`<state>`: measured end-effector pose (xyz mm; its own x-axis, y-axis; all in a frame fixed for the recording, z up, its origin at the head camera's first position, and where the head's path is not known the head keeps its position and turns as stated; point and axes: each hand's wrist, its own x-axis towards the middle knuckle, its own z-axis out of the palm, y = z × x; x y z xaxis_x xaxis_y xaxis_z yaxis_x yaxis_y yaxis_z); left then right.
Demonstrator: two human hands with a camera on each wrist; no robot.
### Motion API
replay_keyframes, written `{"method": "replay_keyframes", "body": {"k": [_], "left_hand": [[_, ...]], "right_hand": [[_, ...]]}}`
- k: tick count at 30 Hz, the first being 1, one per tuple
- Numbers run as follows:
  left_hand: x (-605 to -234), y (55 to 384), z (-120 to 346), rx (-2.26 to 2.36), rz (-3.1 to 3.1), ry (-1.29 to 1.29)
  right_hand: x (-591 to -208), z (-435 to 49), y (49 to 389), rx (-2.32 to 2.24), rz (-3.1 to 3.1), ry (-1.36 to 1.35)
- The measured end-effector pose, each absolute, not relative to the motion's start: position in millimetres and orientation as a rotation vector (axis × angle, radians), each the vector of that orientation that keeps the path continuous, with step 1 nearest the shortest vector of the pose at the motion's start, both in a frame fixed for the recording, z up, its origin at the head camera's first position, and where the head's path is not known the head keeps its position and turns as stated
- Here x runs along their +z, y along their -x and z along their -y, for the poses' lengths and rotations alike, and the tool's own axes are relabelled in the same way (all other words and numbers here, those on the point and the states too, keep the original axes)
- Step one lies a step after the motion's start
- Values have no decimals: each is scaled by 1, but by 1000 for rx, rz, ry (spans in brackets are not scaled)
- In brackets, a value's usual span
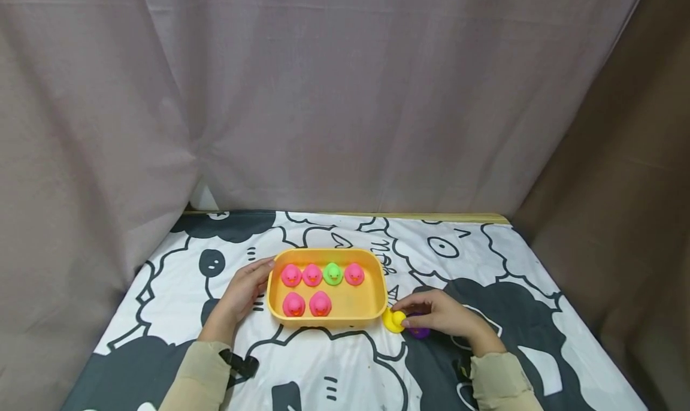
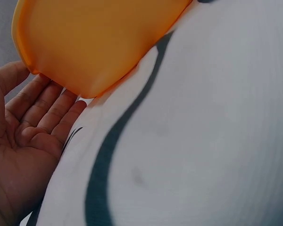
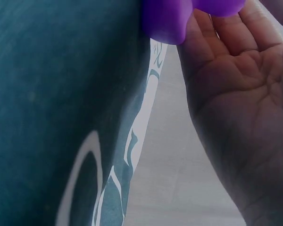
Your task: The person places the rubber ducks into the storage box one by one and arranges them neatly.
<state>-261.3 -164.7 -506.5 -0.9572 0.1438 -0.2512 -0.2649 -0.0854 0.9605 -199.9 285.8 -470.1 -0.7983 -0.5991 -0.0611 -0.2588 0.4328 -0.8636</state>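
Note:
An orange tray (image 1: 366,308) sits on the patterned cloth and holds several pink ducks (image 1: 312,274) and one green duck (image 1: 333,274). My left hand (image 1: 259,279) lies flat beside the tray, its straight fingers (image 2: 47,106) touching the tray's left wall (image 2: 94,42). Just off the tray's front right corner, my right hand (image 1: 403,316) pinches a yellow duck (image 1: 393,322) with its fingertips. A purple duck (image 1: 420,332) lies under that hand and shows against the fingers (image 3: 203,33) in the right wrist view as a purple duck (image 3: 172,19).
The black-and-white cartoon cloth (image 1: 334,363) covers the whole table. Grey curtains (image 1: 345,99) hang close behind and on the left, and a brown one (image 1: 620,189) on the right. Both sleeves are beige, with a dark strap (image 1: 239,363) at the left wrist.

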Motion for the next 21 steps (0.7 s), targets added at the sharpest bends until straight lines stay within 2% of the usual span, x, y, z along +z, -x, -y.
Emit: {"method": "replay_keyframes", "body": {"k": [14, 21], "left_hand": [[-504, 260, 163, 2122, -1920, 128], [-504, 260, 164, 2119, -1914, 132]], "right_hand": [[-473, -287, 200, -1256, -2396, 760], [-474, -289, 200, -1246, -2464, 656]]}}
